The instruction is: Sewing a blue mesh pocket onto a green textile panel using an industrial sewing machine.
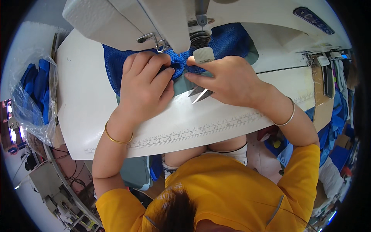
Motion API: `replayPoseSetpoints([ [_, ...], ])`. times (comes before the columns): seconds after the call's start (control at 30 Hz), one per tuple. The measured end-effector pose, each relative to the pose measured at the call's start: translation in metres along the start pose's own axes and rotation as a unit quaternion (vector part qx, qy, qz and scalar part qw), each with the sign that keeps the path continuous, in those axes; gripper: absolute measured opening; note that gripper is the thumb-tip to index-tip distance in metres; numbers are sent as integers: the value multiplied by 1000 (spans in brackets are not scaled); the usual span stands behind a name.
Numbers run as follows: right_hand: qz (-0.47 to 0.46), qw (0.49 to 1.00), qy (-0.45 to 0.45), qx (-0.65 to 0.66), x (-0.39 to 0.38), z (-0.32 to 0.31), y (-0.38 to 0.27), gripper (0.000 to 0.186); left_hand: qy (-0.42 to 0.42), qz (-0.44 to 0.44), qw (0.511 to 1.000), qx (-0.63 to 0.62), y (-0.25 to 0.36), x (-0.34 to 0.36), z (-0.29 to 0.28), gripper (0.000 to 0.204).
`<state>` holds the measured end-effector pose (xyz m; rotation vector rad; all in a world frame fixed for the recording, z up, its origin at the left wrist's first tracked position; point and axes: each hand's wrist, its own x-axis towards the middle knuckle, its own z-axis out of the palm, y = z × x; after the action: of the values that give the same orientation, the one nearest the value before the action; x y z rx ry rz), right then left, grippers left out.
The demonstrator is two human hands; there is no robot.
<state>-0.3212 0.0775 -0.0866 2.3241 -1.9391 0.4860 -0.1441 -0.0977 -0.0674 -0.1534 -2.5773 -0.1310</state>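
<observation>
My left hand (147, 83) presses curled fingers onto blue mesh fabric (114, 65) under the sewing machine head (127, 21). My right hand (228, 81) has steel scissors (201, 96) in its curled fingers, blades pointing down-left, while its thumb and forefinger reach the bunched mesh beside the needle area. A grey-green piece of material (179, 86) shows beneath the mesh. A white knurled knob (203, 55) partly hides the fabric near my right fingertips.
The white worktable (81, 100) has a printed ruler along its front edge. A clear bag (33, 89) with blue pieces sits at the left. Blue fabric heaps (332, 116) and cardboard (320, 112) are at the right. My lap is below the table edge.
</observation>
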Motion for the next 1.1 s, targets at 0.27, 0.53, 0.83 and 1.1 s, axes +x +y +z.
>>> replayPoseSetpoints([
  [0.27, -15, 1000, 8, 12, -3, -2, 2, 25, -34, -6, 998, -47, -2, -6, 6, 26],
  [0.53, -19, 999, 6, 26, -4, 0, 2, 22, -16, -43, 995, -86, 3, -4, 15, 26],
  [0.83, -8, 999, -13, -51, 9, -7, 9, 25, 31, -15, 999, -16, -1, -4, 25, 20],
  [1.1, -9, 997, 70, -26, 10, 4, 5, 29, 36, -123, 985, -113, -1, -6, 23, 17],
])
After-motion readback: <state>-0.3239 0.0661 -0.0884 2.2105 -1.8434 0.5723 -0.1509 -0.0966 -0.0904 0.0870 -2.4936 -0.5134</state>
